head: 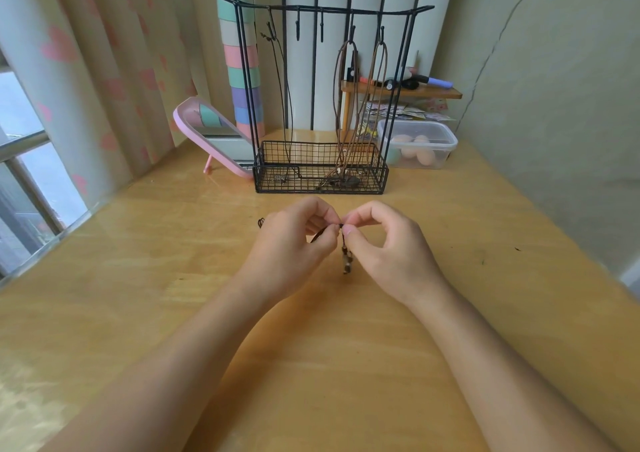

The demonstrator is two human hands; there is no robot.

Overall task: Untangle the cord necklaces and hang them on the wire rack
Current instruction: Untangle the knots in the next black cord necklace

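Cord necklace [320, 235] pinched between left hand [298, 240] and right hand [384, 243], fingertips meeting; dark beaded pendant [346, 261] dangles just below the pinch.

**One moment, head view: a count of the things.** Two hands at centre frame, the left hand [294, 243] and the right hand [388, 247], pinch one necklace [346, 259] between them. One wire rack [311, 179] stands at upper centre, and its top bar carries five hooks [297, 30]. Three hooks hold hung cords [338, 67], one on the left and two on the right; strands per hook cannot be counted. Left of the rack is one pink mirror [214, 122]. At the right, one plastic box [415, 124] holds at least four egg-shaped items [425, 157]. Behind it stands one wooden shelf [401, 91]. One table [173, 278] bears everything.
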